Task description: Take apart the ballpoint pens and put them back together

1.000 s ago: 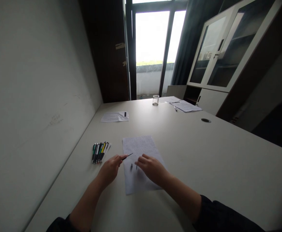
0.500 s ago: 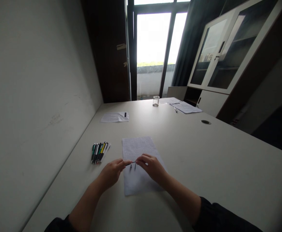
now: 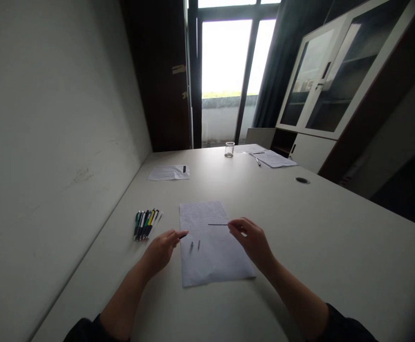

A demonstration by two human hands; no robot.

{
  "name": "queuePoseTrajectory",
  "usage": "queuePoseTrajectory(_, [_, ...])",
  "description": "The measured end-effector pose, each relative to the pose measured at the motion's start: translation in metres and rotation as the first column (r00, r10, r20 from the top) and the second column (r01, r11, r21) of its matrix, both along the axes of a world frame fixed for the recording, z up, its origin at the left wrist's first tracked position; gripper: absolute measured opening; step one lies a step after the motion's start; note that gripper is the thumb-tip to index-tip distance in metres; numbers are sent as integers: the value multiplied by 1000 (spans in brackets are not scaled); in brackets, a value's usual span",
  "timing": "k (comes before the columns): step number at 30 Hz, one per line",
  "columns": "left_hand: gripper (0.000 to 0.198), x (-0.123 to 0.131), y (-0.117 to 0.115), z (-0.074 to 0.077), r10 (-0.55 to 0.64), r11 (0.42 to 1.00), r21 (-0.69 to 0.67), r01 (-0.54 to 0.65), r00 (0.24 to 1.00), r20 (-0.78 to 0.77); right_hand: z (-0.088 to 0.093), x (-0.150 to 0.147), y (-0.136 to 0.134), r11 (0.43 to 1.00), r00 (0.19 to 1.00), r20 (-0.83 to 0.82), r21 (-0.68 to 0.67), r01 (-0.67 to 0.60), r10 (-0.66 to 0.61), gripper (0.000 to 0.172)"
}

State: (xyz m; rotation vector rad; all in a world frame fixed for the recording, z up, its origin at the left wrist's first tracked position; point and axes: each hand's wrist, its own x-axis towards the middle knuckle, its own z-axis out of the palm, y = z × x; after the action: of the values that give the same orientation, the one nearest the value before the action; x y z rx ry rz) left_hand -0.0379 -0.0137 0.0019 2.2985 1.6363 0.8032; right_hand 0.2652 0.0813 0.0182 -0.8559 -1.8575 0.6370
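Between the thumb and fingers of my right hand (image 3: 252, 237) is a thin dark pen refill (image 3: 217, 224), held level over the sheet of paper (image 3: 214, 266). My left hand (image 3: 162, 248) is closed around a dark pen barrel (image 3: 183, 236), most of which the fingers hide. The barrel and the refill are apart. On the paper, between the hands, lie a small pen tip (image 3: 191, 245) and a thin piece like a spring (image 3: 199, 244). Handwritten lines cover the upper part of the sheet.
A row of several pens (image 3: 146, 225) lies left of the paper. Farther back are a creased sheet (image 3: 169, 173), a glass jar (image 3: 229, 149), stacked papers (image 3: 275, 158) and a single pen (image 3: 258, 162). A round cable hole (image 3: 302, 180) is at the right; a wall borders the table's left.
My right hand has moved right and slightly away, drawing the refill out of the barrel. My left hand has shifted a little left, still holding the barrel.
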Motion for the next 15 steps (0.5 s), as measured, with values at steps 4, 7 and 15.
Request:
queuePoseTrajectory(4, [47,1,1,-1,-9,1000,7,9,998,62,0,5,-11,957,967,244,259,-134,69,11])
queuePoseTrajectory(7, [36,2,2,0,14,1000,-5,-14,992,126,1,1,-20,889,875,474,354,-290,97,14])
queuePoseTrajectory(15, [19,4,2,2,19,998,50,-26,991,133,4,-3,-26,762,702,691,357,-540,173,19])
